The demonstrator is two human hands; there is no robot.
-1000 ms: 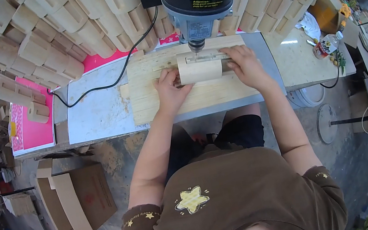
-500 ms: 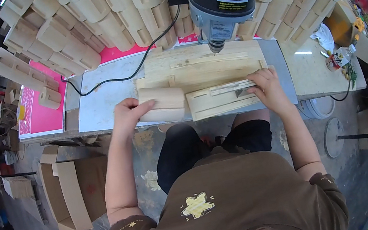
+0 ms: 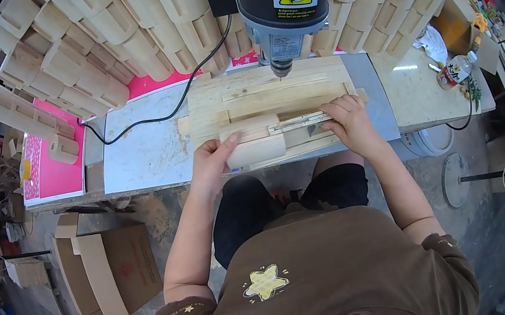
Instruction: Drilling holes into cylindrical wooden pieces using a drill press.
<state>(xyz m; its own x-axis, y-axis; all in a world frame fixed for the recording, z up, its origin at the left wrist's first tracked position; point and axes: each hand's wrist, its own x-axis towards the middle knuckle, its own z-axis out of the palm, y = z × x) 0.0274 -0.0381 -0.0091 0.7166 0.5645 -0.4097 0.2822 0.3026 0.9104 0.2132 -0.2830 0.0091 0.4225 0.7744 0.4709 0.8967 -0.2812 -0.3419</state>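
My left hand (image 3: 212,164) is closed on the left end of a pale, rounded wooden block (image 3: 258,150), thumb on top. Over the near part of a wooden board jig (image 3: 205,112), the block's right end meets a narrow light strip (image 3: 300,123). Whether the strip reaches inside the block is hidden. My right hand (image 3: 352,124) pinches the strip's right end, beside a small grey metal piece (image 3: 314,129). Just beyond the jig, a drill press (image 3: 280,6) points its bit (image 3: 281,75) down over the board.
Stacked slotted wooden blocks (image 3: 136,23) line the back. One short block (image 3: 63,149) lies on the pink sheet (image 3: 51,174) at left. A black cable (image 3: 152,119) crosses the bench. A plastic bottle (image 3: 457,71) stands at right; an open cardboard box (image 3: 120,266) sits below left.
My left hand has carried the wooden block right, up against the strip and over the jig's near part. My right hand keeps its grip. The whole view has shifted slightly.
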